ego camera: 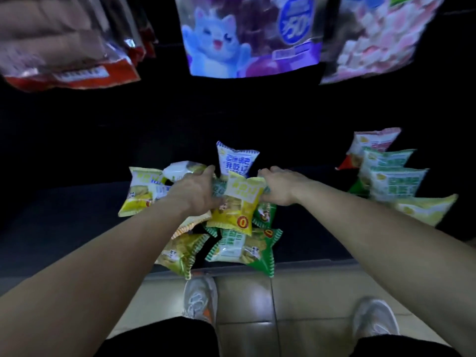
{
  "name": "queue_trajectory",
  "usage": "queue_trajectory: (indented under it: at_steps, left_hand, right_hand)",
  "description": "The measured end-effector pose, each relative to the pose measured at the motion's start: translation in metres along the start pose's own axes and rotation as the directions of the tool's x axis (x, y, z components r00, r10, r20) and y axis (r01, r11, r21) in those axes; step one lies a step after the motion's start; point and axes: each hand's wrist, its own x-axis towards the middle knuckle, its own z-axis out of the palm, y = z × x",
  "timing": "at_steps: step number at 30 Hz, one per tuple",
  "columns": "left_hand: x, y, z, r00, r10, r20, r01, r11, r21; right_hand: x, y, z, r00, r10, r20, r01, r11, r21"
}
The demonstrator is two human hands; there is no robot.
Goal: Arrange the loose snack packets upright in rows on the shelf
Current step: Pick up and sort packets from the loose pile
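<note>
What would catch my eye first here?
The left hand and right hand hold a yellow packet upright over a jumbled pile of snack packets at the centre. To the right stands a row of green packets, and a bright blue cat bag hangs overhead.

Loose snack packets (239,247) lie heaped at the middle of the shelf's (64,215) front edge, a yellow packet (239,204) upright on top. Green packets (389,173) stand in a row near its right end.
</note>
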Motion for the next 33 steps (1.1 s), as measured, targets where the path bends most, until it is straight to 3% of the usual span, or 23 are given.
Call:
queue_trajectory:
  at_steps: [7, 11, 18, 25, 29, 33]
  left_hand:
    - [0.009, -0.035, 0.025, 0.998, -0.009, 0.058, 0.012, 0.999, -0.047]
    - [0.010, -0.041, 0.029, 0.998, -0.036, 0.051, 0.040, 0.996, -0.082]
    - [0.012, -0.040, 0.024, 0.999, -0.041, 0.023, 0.044, 0.988, -0.145]
    - [0.006, -0.030, 0.009, 0.995, -0.022, -0.093, 0.005, 0.984, -0.177]
    - [-0.002, -0.021, -0.004, 0.979, 0.014, -0.204, -0.069, 0.962, -0.265]
    - [-0.013, 0.003, -0.020, 0.972, 0.101, -0.210, -0.174, 0.915, -0.364]
  right_hand:
    - [0.077, -0.023, 0.033, 0.990, 0.137, 0.018, -0.135, 0.985, -0.108]
    - [0.090, -0.017, 0.040, 0.979, 0.174, 0.102, -0.178, 0.983, 0.036]
    - [0.082, -0.022, 0.033, 0.998, 0.069, -0.005, -0.067, 0.977, 0.200]
    - [0.054, -0.030, 0.011, 0.999, -0.010, -0.039, 0.015, 0.989, 0.150]
    - [0.025, -0.024, -0.014, 0.990, -0.045, -0.134, 0.061, 0.991, 0.117]
    - [-0.018, -0.007, -0.041, 0.992, -0.040, -0.122, 0.051, 0.995, 0.091]
